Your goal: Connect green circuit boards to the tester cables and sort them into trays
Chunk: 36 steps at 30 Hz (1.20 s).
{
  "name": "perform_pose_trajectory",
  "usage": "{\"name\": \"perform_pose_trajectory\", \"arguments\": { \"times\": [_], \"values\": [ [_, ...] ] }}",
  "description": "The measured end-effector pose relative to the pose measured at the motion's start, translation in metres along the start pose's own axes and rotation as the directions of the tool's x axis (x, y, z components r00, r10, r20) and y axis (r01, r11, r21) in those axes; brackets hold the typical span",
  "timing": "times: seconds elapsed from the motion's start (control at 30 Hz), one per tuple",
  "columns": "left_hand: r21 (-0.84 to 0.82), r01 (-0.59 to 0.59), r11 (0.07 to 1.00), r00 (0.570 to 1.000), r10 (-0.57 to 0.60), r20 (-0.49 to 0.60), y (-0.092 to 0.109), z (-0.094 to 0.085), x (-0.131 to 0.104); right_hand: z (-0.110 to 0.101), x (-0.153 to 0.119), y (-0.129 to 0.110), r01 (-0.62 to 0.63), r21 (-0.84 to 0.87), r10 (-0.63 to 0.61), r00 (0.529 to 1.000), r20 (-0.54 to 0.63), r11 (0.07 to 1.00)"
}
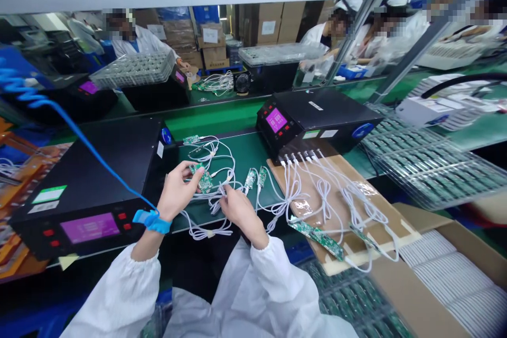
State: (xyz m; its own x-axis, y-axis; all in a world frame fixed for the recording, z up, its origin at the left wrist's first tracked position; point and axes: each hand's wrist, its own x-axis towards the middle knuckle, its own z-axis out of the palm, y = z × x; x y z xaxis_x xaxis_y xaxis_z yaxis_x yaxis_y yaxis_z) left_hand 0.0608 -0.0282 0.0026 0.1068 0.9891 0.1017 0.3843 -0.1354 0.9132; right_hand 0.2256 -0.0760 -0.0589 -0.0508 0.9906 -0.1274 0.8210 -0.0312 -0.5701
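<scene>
My left hand (179,187), with a blue strap at its wrist, holds a green circuit board (205,181) between thumb and fingers. White cables (216,203) run beside and below that board. My right hand (238,208) is closed on part of the cable bunch just to its right. Behind my hands another small board (191,140) lies on the green bench with a cable attached. Two narrow boards (250,179) stand to the right of my hands, joined to white cables.
A black box with a purple screen (90,228) is at left; another (320,116) stands at back right, cables plugged in. Longer boards (317,237) lie on cardboard (356,190). Trays (435,158) and an open carton (415,290) are at right. People sit across the bench.
</scene>
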Motion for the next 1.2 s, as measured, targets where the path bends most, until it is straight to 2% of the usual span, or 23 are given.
{"name": "perform_pose_trajectory", "arguments": {
  "times": [0.13, 0.23, 0.37, 0.47, 0.6, 0.9, 1.2],
  "values": [
    [-0.029, 0.029, 0.999, 0.999, -0.03, -0.029, -0.008, 0.005, 0.001, -0.001, -0.014, 0.01, 0.062, 0.158, -0.055, 0.997, -0.048, 0.985],
    [-0.07, 0.019, 0.997, 0.997, -0.024, -0.073, -0.01, 0.006, 0.003, 0.007, -0.025, 0.021, 0.137, 0.327, -0.092, 0.984, -0.149, 0.935],
    [-0.114, -0.021, 0.993, 0.991, 0.006, -0.132, -0.008, 0.006, 0.004, 0.019, -0.031, 0.026, 0.249, 0.513, -0.128, 0.957, -0.261, 0.821],
    [-0.156, -0.032, 0.987, 0.99, 0.009, -0.144, -0.007, 0.007, 0.003, 0.021, -0.032, 0.018, 0.303, 0.619, -0.049, 0.918, -0.393, 0.724],
    [-0.207, -0.024, 0.978, 0.993, -0.001, -0.119, -0.007, 0.008, 0.0, 0.019, -0.034, 0.004, 0.353, 0.621, 0.003, 0.868, -0.497, 0.7],
    [-0.244, -0.005, 0.97, 0.996, -0.018, -0.092, -0.005, 0.007, -0.004, 0.019, -0.034, -0.002, 0.353, 0.656, 0.011, 0.876, -0.482, 0.667],
    [-0.262, 0.043, 0.964, 0.999, -0.035, 0.036, -0.004, 0.003, -0.009, 0.017, -0.036, 0.002, 0.412, 0.589, -0.068, 0.853, -0.517, 0.695]
  ]
}}
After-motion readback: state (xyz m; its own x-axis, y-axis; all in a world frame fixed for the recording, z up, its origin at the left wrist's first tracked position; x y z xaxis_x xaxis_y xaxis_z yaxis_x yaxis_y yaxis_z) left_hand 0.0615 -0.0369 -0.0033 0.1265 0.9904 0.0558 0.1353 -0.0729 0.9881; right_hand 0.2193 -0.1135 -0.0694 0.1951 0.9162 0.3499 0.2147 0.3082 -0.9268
